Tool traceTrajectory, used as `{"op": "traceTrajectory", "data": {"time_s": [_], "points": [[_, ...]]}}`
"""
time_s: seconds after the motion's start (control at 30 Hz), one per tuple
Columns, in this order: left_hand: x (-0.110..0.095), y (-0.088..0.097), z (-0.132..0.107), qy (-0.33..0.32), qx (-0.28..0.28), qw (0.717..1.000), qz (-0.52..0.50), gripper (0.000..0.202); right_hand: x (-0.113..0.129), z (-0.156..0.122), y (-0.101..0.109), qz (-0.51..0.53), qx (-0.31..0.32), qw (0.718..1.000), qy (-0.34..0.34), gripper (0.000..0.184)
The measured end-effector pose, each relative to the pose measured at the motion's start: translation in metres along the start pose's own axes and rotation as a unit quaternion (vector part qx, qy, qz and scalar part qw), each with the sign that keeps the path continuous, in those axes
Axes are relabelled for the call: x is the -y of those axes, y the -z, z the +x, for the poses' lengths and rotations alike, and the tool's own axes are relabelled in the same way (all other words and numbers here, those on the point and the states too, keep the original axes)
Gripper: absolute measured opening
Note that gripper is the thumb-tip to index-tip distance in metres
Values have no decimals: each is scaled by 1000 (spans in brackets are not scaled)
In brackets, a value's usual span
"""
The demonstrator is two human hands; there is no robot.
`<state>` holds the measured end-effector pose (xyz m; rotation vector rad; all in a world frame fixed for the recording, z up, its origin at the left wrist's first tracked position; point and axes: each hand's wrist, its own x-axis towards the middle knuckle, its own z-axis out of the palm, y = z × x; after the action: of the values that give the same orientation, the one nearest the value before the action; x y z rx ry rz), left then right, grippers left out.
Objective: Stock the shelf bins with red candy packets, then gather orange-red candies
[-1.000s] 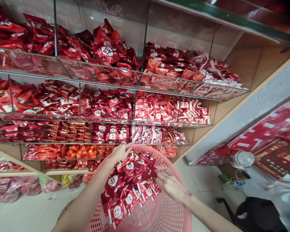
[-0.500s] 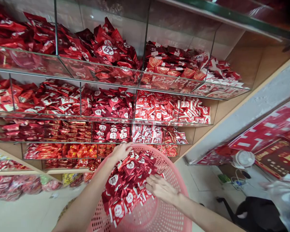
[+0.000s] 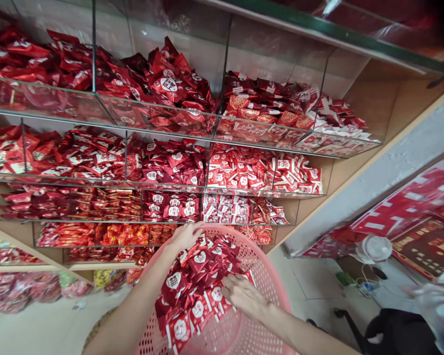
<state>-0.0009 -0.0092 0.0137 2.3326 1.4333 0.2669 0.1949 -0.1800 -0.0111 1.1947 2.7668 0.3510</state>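
A pink perforated plastic basket point(image 3: 276, 276) stands below the shelves with a heap of small red candy packets point(image 3: 198, 268) inside, several of them bearing white labels with dark characters. At its far rim is my left hand point(image 3: 187, 236), with the fingers closed over the edge. My right hand point(image 3: 246, 298) is down inside the basket, its fingers bent around packets at the right side of the heap; the fingertips are partly hidden. Beneath the packets, the basket's bottom point(image 3: 225, 335) shows at the near side.
Glass-fronted shelves point(image 3: 163, 129) filled with sorted red packets point(image 3: 166, 84) rise ahead. Bagged goods point(image 3: 37, 291) lie under them at left. A wooden side panel point(image 3: 395, 116) closes the right end. On the right are a white round container point(image 3: 375, 248), cables and a black object point(image 3: 399, 330).
The view has tilted slightly, so the shelves sit a little lower. My right hand has shifted slightly down among the packets. My left hand stays at the rim.
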Motion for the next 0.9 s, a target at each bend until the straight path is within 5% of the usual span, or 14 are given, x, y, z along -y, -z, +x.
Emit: {"op": "traceTrajectory", "data": {"time_s": [0.2,0.33,0.47,0.6,0.73,0.9], "points": [[1,0,0,-15,-17,1000,7,42,2,-1,-8,5,3,1000,-8,5],[-1,3,-3,-18,-13,1000,1,41,-15,7,24,36,-22,999,4,21],[0,3,-3,-10,-13,1000,3,41,-60,30,85,49,-108,990,-71,20],[4,-1,-1,-26,-21,999,5,41,-116,50,133,66,-222,949,-213,19],[8,-3,1,-27,-20,999,4,42,-164,58,150,29,-260,910,-323,15],[9,-5,1,-24,-26,999,2,42,-199,68,154,-48,-224,891,-392,13]]}}
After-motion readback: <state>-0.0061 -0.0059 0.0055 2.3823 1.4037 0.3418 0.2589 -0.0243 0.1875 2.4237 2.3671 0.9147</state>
